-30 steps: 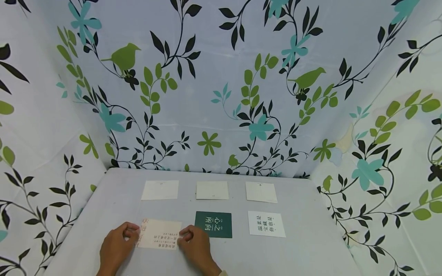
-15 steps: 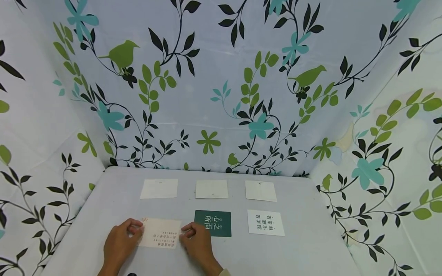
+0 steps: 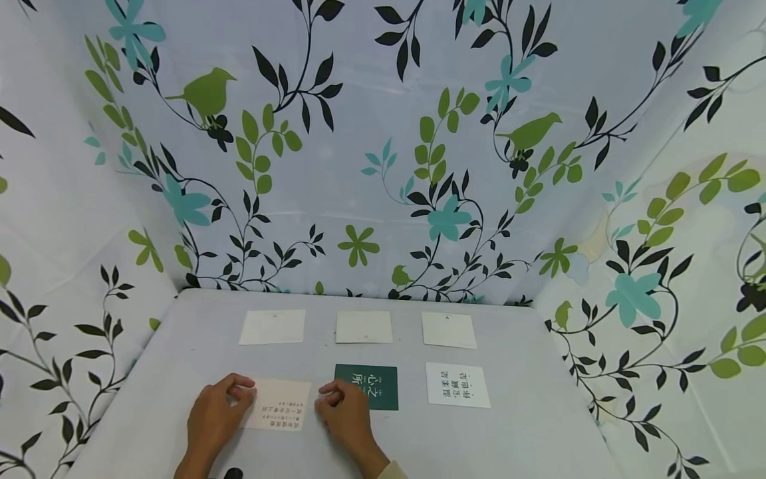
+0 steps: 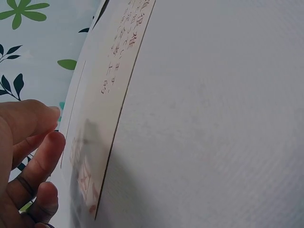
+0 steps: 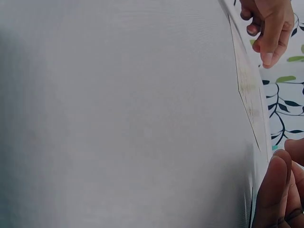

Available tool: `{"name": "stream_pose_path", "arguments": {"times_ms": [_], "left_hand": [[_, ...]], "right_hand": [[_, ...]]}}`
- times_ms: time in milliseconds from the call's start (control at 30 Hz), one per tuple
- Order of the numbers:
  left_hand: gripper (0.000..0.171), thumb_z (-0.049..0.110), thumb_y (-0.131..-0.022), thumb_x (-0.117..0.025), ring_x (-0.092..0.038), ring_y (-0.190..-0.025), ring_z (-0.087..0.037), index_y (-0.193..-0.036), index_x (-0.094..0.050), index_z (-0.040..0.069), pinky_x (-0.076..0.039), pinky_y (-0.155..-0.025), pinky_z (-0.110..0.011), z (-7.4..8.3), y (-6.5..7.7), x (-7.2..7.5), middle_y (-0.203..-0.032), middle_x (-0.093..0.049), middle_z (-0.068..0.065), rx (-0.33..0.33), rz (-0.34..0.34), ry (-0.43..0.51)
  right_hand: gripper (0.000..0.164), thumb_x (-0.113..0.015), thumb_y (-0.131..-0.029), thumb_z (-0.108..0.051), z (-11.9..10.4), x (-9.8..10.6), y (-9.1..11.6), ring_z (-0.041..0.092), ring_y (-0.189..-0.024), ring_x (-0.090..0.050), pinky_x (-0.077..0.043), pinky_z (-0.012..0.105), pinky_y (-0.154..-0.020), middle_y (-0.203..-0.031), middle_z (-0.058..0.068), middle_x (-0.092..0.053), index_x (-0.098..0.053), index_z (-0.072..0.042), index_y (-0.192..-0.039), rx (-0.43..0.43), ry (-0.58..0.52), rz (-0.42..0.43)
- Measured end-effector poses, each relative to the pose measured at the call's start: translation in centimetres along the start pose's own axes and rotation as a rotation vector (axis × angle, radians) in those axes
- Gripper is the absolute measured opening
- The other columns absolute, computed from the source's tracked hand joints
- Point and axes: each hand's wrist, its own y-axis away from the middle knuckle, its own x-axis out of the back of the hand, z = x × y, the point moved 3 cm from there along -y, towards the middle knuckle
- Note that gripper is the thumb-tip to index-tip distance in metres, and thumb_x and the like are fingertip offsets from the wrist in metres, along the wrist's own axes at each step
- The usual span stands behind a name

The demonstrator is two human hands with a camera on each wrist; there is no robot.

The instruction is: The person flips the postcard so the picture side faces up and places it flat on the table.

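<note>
A cream card (image 3: pixel 280 404) with reddish-brown printed characters lies flat on the table. My left hand (image 3: pixel 220 416) hovers over its left edge, fingers loosely bent; in the left wrist view the fingertips (image 4: pixel 56 142) are clear of the card. My right hand (image 3: pixel 346 418) is a little to the right of that card, apart from it, with thumb and fingers loosely curled around nothing. Part of a dark green card (image 3: pixel 383 387) with white characters is covered by this hand in the head view. Further right lies a white card (image 3: pixel 457 386) with dark characters.
Along the back is a row of three blank off-white cards, at left (image 3: pixel 272 327), middle (image 3: pixel 364 327) and right (image 3: pixel 449 330). The table (image 3: pixel 509 439) is pale, with patterned cloth (image 3: pixel 359 166) hanging behind and at both sides. A black object (image 3: pixel 233 473) shows beside the left wrist.
My right hand has drawn slightly away from the cream card's right edge. My left hand has shifted a little rightward over its left edge. The black object has come into view.
</note>
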Motion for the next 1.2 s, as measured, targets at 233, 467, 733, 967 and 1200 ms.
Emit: {"name": "stream_pose_path", "arguments": {"times_ms": [233, 467, 733, 967, 1200], "left_hand": [[0.016, 0.019, -0.093, -0.077, -0.056, -0.078, -0.021, -0.107, -0.077, 0.011, -0.037, -0.067, -0.034, 0.2, -0.6, 0.0, -0.082, -0.072, 0.000, -0.002, 0.003, 0.012], [0.015, 0.018, -0.093, -0.077, -0.056, -0.078, -0.021, -0.106, -0.077, 0.012, -0.037, -0.068, -0.034, 0.5, -1.3, 0.3, -0.084, -0.073, -0.002, -0.021, 0.028, 0.030], [0.016, 0.018, -0.093, -0.077, -0.054, -0.075, -0.021, -0.107, -0.077, 0.011, -0.037, -0.067, -0.033, 0.6, -2.4, 0.5, -0.087, -0.076, -0.005, -0.029, 0.060, 0.040], [0.018, 0.017, -0.093, -0.078, -0.054, -0.079, -0.023, -0.110, -0.077, 0.011, -0.037, -0.070, -0.035, 0.9, -3.4, 0.7, -0.092, -0.076, -0.007, -0.051, 0.096, 0.057], [0.020, 0.018, -0.094, -0.077, -0.055, -0.085, -0.025, -0.113, -0.076, 0.011, -0.038, -0.073, -0.036, 0.8, -4.4, 0.7, -0.096, -0.076, -0.008, -0.052, 0.112, 0.062]], "right_hand": [[0.017, -0.083, -0.087, -0.008, -0.4, 0.0, -0.5, 0.006, -0.058, -0.061, -0.051, 0.022, -0.052, -0.073, -0.010, -0.067, -0.077, -0.016, -0.100, 0.003, 0.010, 0.008], [0.015, -0.083, -0.088, -0.013, -0.5, -0.1, -1.7, 0.004, -0.059, -0.058, -0.048, 0.021, -0.054, -0.074, -0.014, -0.067, -0.077, -0.018, -0.100, 0.035, 0.063, 0.036], [0.012, -0.082, -0.090, -0.014, -0.9, 0.0, -3.2, 0.004, -0.057, -0.056, -0.047, 0.022, -0.052, -0.075, -0.013, -0.067, -0.078, -0.017, -0.102, 0.064, 0.077, 0.059], [0.012, -0.082, -0.091, -0.016, -1.6, -0.1, -4.4, 0.006, -0.061, -0.055, -0.046, 0.023, -0.053, -0.078, -0.013, -0.068, -0.078, -0.018, -0.102, 0.053, 0.073, 0.075], [0.016, -0.083, -0.091, -0.015, -2.5, -0.3, -5.3, 0.006, -0.060, -0.058, -0.047, 0.023, -0.054, -0.083, -0.010, -0.070, -0.078, -0.014, -0.106, 0.058, 0.052, 0.076]]}}
